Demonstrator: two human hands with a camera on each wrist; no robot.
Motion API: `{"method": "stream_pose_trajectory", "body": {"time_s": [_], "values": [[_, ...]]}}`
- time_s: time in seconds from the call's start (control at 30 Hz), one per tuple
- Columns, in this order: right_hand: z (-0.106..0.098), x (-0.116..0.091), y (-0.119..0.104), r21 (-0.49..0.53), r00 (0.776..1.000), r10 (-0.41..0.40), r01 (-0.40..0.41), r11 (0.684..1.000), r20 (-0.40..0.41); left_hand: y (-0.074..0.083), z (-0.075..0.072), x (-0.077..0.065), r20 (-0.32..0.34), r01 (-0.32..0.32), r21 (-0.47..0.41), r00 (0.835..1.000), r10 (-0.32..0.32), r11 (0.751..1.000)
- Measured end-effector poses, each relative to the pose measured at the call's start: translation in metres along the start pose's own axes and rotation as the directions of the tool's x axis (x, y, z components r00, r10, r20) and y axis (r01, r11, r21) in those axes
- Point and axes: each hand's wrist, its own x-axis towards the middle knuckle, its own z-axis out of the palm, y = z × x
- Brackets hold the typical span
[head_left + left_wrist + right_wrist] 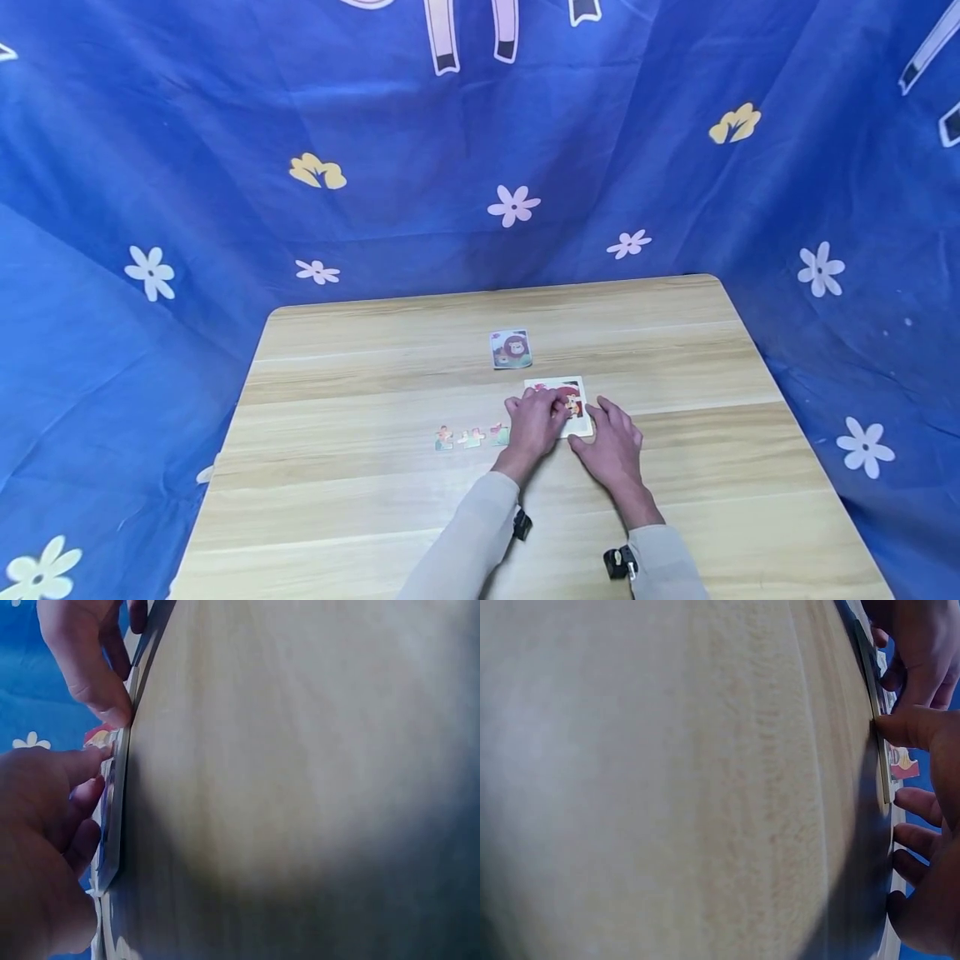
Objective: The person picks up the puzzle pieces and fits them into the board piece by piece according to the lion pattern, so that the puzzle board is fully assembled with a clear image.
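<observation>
Three loose puzzle pieces (472, 438) are lying on the table (337, 400) at left, a lion card (512, 349) sitting farther back. Left hand (534, 425) is bending its fingers over the white-rimmed tray (582, 428), which is holding colored pieces (573, 405); can't tell if it's pinching one. Right hand (613, 446) is spreading wide at the tray's right, thumb touching its near edge.

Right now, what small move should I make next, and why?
Perhaps ease the red piece down flat with your left hand, which seems to pinch it: in the right wrist view, it appears to stick up above the puzzle board. Your right hand touches the board's edge, so it could steady things.
</observation>
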Motion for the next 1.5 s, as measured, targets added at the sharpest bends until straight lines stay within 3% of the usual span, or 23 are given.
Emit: {"method": "stream_pose_trajectory", "body": {"time_s": [0.37, 0.53, 0.7, 0.97, 1.2, 1.5], "values": [[0.0015, 0.0008, -0.0002, -0.006, 1.000, -0.006, 0.006, 1.000, -0.018, 0.0005, 0.0027, 0.0051, 0.023, 0.001, 0.070, 1.000, -0.003, 0.998], [0.0005, 0.0013, -0.0004, -0.010, 1.000, -0.001, 0.001, 1.000, -0.001, 0.0011, 0.0034, 0.0073, 0.048, 0.009, 0.073, 0.999, -0.012, 0.997], [0.0012, 0.0015, 0.0003, -0.005, 1.000, -0.008, 0.008, 1.000, -0.012, 0.0000, 0.0049, 0.0081, 0.027, 0.009, 0.055, 1.000, -0.011, 0.998], [-0.0003, 0.0022, 0.0005, -0.006, 1.000, -0.010, 0.010, 1.000, -0.021, 0.0007, 0.0024, 0.0074, -0.004, -0.026, 0.037, 1.000, 0.026, 0.999], [-0.0002, 0.0025, 0.0012, -0.007, 1.000, -0.007, 0.007, 1.000, -0.025, -0.0001, 0.0042, 0.0076, -0.018, -0.101, 0.115, 0.994, 0.103, 0.988], [0.0004, 0.0019, 0.0012, -0.005, 0.999, -0.014, 0.014, 1.000, -0.035, 0.0009, 0.0062, 0.0085, -0.012, -0.109, 0.177, 0.994, 0.113, 0.978]]}}
